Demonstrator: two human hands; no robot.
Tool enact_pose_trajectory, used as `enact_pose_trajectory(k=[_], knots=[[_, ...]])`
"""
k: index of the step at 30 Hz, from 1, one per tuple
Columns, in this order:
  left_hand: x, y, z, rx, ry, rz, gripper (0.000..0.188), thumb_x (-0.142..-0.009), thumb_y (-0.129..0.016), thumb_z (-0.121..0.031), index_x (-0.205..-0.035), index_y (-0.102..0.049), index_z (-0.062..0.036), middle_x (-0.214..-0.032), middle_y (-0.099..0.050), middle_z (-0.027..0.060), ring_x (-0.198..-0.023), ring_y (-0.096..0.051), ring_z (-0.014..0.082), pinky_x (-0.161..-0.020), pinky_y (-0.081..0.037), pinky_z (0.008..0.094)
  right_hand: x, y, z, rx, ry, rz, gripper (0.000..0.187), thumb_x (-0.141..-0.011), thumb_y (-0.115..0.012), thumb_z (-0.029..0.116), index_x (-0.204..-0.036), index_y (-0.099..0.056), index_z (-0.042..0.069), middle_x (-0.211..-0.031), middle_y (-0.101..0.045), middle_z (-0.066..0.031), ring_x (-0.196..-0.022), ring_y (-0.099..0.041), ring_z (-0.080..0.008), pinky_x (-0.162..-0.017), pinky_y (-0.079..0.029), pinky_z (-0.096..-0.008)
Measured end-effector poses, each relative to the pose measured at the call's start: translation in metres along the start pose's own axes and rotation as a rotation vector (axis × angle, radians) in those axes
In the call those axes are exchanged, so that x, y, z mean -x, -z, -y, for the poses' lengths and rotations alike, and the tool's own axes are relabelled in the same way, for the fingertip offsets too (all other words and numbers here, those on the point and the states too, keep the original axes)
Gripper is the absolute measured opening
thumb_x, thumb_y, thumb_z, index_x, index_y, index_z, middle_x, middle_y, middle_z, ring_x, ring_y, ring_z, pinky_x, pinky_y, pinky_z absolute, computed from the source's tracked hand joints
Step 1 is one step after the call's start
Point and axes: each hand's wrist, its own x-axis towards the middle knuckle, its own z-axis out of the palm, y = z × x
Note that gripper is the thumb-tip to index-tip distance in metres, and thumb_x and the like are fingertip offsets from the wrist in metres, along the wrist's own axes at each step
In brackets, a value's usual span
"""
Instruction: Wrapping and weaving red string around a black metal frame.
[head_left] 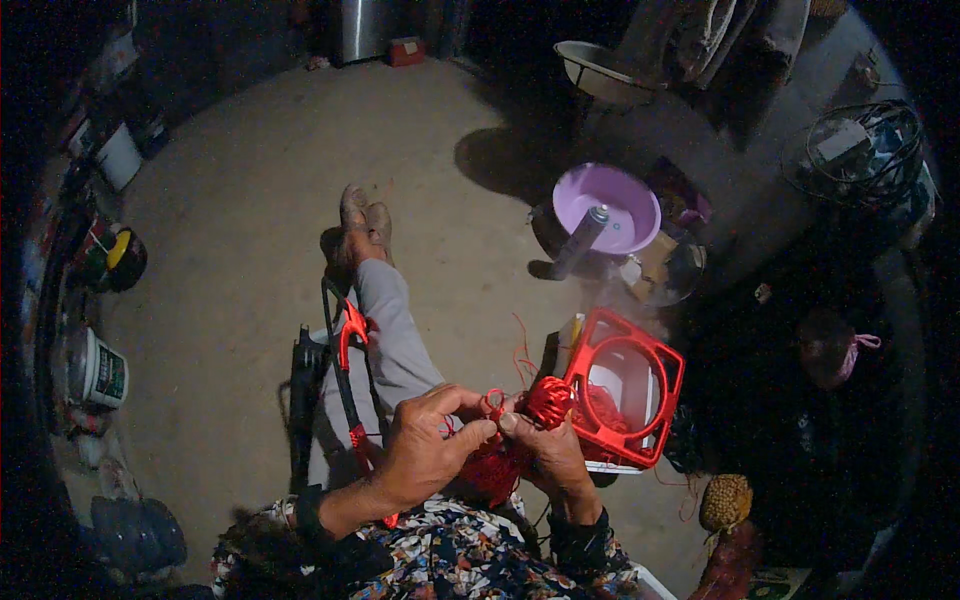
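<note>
Floral-print cloth of the person's shirt [430,550] fills the lower edge, with smooth grey trousers [395,305] stretching forward from it. Right of the lap, a glossy red plastic frame [640,333] with a round opening sits over a white bin [622,366] holding red thread. Left hand [425,450] reaches inward, wrist bent, thumb and finger pinched narrow; right hand [560,455] rises to meet it, fingers curled around a shiny, ridged red bundle [550,402]. Tangled red strands [490,475] hang below both hands. Between the meeting fingertips is a small red piece [493,400], its shape unclear.
</note>
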Motion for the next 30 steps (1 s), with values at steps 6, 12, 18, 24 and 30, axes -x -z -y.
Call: enact_pose_trajectory(k=[6,12,18,24,30], knots=[[0.001,0.006,0.004,0.082,0.228,0.058,0.016,-0.081,-0.067,-0.011,-0.088,-0.066,0.0031,-0.076,-0.068,0.0071,-0.073,-0.064,0.0114,-0.067,-0.050,0.0272,0.000,-0.004,0.002,0.285,0.008,-0.046,0.019,-0.086,-0.068,0.021,-0.088,-0.063,0.003,-0.075,-0.062,0.0001,-0.070,-0.055,-0.0091,-0.063,-0.045,-0.0260],[0.001,0.009,0.016,0.429,0.496,0.083,0.016,-0.084,-0.064,-0.011,-0.088,-0.063,0.0047,-0.078,-0.067,0.0068,-0.070,-0.062,0.0115,-0.064,-0.048,0.0262,-0.007,0.004,-0.009,0.094,-0.023,-0.001,0.018,-0.084,-0.067,0.019,-0.091,-0.061,0.004,-0.077,-0.061,-0.0003,-0.069,-0.055,-0.0100,-0.063,-0.045,-0.0262],[0.001,0.011,0.024,0.800,0.706,0.054,0.011,-0.086,-0.060,-0.009,-0.092,-0.058,0.0010,-0.077,-0.063,0.0100,-0.065,-0.061,0.0180,-0.060,-0.050,0.0304,-0.008,0.009,-0.014,-0.417,0.139,0.335,0.020,-0.083,-0.064,0.023,-0.090,-0.056,0.005,-0.088,-0.057,-0.0045,-0.085,-0.055,-0.0143,-0.077,-0.044,-0.0301],[0.003,0.012,0.028,0.906,0.758,0.154,0.014,-0.089,-0.057,-0.010,-0.096,-0.053,0.0004,-0.067,-0.055,0.0076,-0.054,-0.052,0.0163,-0.049,-0.041,0.0300,-0.012,0.009,-0.013,-0.317,0.227,0.223,0.019,-0.086,-0.060,0.021,-0.088,-0.057,0.002,-0.089,-0.057,-0.0054,-0.088,-0.056,-0.0171,-0.084,-0.045,-0.0332],[0.004,0.015,0.028,0.965,0.677,0.119,0.029,-0.087,-0.056,-0.007,-0.113,-0.049,0.0049,-0.066,-0.053,0.0066,-0.055,-0.050,0.0155,-0.049,-0.039,0.0290,-0.011,0.017,0.000,0.127,0.147,-0.128,0.018,-0.087,-0.065,0.020,-0.091,-0.058,0.004,-0.078,-0.056,-0.0021,-0.074,-0.056,-0.0155,-0.072,-0.047,-0.0308]])
